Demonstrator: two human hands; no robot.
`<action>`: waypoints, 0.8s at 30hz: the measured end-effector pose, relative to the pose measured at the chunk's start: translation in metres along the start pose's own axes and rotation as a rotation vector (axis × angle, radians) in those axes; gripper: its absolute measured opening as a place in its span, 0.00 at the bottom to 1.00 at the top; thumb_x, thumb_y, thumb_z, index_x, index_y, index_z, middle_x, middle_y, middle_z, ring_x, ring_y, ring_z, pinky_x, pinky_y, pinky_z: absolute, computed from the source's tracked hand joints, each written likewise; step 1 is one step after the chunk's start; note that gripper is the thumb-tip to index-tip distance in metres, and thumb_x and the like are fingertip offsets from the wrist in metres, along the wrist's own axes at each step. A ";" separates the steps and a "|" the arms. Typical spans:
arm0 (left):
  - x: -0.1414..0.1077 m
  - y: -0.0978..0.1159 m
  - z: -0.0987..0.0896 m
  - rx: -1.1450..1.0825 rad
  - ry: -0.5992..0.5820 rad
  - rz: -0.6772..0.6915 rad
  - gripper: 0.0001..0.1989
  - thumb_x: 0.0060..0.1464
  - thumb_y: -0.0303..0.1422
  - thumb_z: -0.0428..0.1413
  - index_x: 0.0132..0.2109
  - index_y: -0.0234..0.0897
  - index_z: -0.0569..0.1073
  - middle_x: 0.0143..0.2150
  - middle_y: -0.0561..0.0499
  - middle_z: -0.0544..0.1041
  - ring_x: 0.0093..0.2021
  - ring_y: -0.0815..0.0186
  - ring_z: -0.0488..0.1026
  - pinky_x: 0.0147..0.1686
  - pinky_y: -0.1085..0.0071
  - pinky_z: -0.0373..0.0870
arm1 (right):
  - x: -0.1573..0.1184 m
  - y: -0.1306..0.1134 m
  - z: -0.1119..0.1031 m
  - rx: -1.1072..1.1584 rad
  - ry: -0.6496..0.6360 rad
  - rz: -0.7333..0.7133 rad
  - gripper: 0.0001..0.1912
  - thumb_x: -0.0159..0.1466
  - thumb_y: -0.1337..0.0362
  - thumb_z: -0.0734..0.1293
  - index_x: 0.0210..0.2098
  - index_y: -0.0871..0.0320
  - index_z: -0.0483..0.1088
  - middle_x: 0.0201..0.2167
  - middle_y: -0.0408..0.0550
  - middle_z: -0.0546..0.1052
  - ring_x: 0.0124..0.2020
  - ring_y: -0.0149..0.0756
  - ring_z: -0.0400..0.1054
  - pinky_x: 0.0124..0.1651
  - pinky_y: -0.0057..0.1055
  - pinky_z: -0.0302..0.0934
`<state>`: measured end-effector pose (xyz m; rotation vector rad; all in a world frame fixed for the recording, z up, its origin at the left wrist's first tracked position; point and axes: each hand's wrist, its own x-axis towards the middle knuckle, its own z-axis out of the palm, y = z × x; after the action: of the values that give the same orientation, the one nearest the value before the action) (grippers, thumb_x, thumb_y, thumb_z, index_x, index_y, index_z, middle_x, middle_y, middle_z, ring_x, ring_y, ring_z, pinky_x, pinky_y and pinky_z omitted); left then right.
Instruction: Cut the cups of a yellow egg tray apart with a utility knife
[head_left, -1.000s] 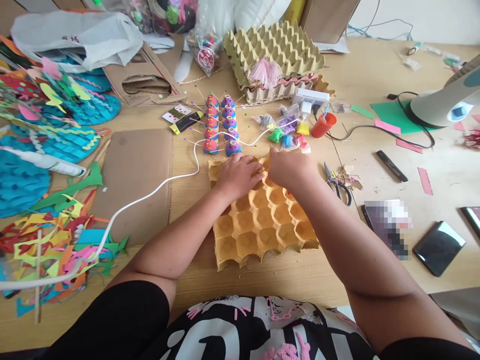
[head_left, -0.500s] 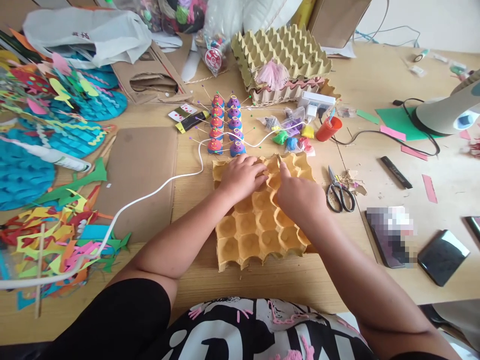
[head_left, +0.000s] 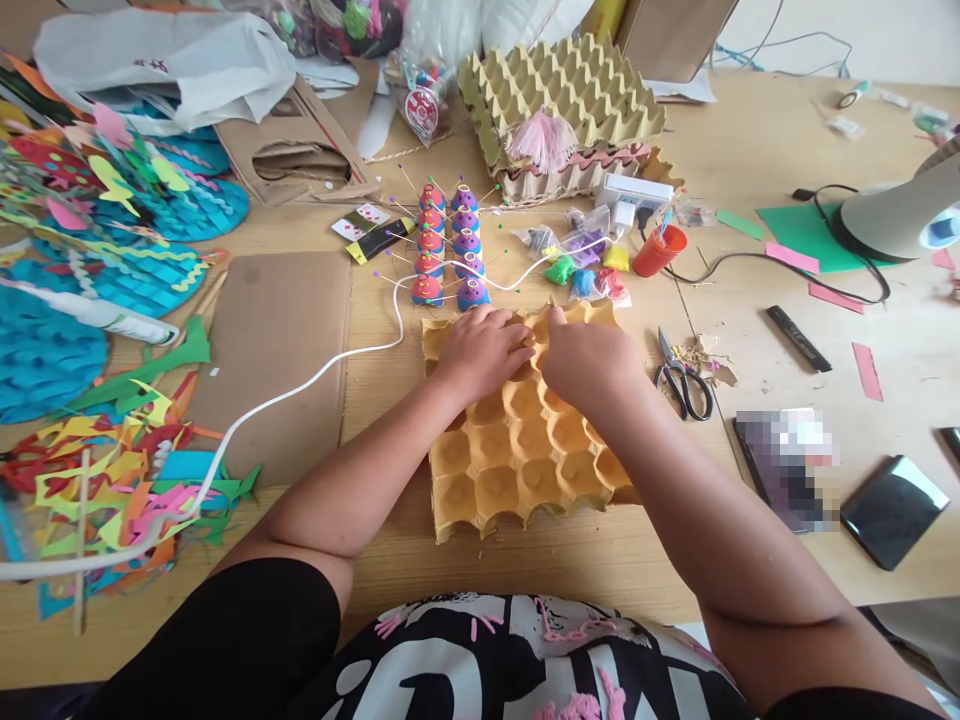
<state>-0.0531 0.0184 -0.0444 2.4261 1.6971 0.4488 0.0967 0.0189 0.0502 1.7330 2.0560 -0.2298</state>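
A yellow-orange egg tray (head_left: 491, 440) lies on the table in front of me, its cups facing up. My left hand (head_left: 484, 350) rests on the tray's upper left part, fingers spread over the ridges. At the tray's upper middle, my right hand (head_left: 592, 350) is closed, knuckles up, with the index finger stretched toward the far edge. Whatever the right hand grips is hidden beneath it. Just beyond the tray stand two rows of small painted egg-cup figures, red ones (head_left: 429, 288) and purple ones (head_left: 472, 291), with pins stuck in them.
Black-handled scissors (head_left: 684, 385) lie right of the tray beside scraps. Farther right are a phone (head_left: 784, 470) and a black case (head_left: 894, 510). Stacked egg trays (head_left: 562, 95) stand behind. A white cable (head_left: 300, 390) crosses a cardboard sheet (head_left: 274, 340); coloured paper cuttings (head_left: 112, 480) cover the left.
My right hand has shifted slightly left and toward the tray's far edge, and its index finger shows less. The left hand stays in place on the tray. The view has shifted a little.
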 end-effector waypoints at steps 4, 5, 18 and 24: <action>0.000 0.000 0.000 0.018 -0.004 0.004 0.13 0.71 0.43 0.55 0.52 0.46 0.82 0.57 0.46 0.79 0.60 0.49 0.70 0.58 0.54 0.69 | 0.012 -0.004 -0.013 -0.007 -0.010 -0.008 0.36 0.68 0.66 0.63 0.74 0.62 0.59 0.53 0.62 0.83 0.52 0.49 0.79 0.43 0.35 0.70; 0.000 0.000 0.000 0.017 -0.008 0.006 0.13 0.71 0.43 0.55 0.52 0.46 0.82 0.57 0.46 0.79 0.60 0.49 0.70 0.58 0.54 0.69 | 0.016 -0.003 -0.015 -0.009 -0.015 -0.010 0.35 0.68 0.65 0.63 0.73 0.61 0.60 0.53 0.63 0.83 0.52 0.49 0.79 0.43 0.35 0.69; 0.001 -0.002 0.004 -0.023 0.017 0.011 0.15 0.69 0.43 0.57 0.56 0.46 0.82 0.59 0.45 0.79 0.61 0.50 0.69 0.60 0.55 0.69 | -0.013 0.006 0.027 0.035 0.060 0.001 0.41 0.70 0.67 0.55 0.81 0.62 0.42 0.46 0.64 0.84 0.44 0.50 0.81 0.41 0.39 0.71; 0.001 -0.004 0.004 -0.003 0.017 0.025 0.15 0.69 0.43 0.58 0.56 0.47 0.82 0.60 0.46 0.79 0.61 0.50 0.70 0.60 0.55 0.68 | -0.021 0.005 0.033 0.035 0.063 -0.008 0.43 0.70 0.68 0.56 0.82 0.62 0.37 0.42 0.62 0.85 0.44 0.50 0.81 0.41 0.38 0.71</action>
<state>-0.0546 0.0203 -0.0496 2.4509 1.6736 0.4760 0.1113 -0.0116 0.0309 1.7746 2.1162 -0.2176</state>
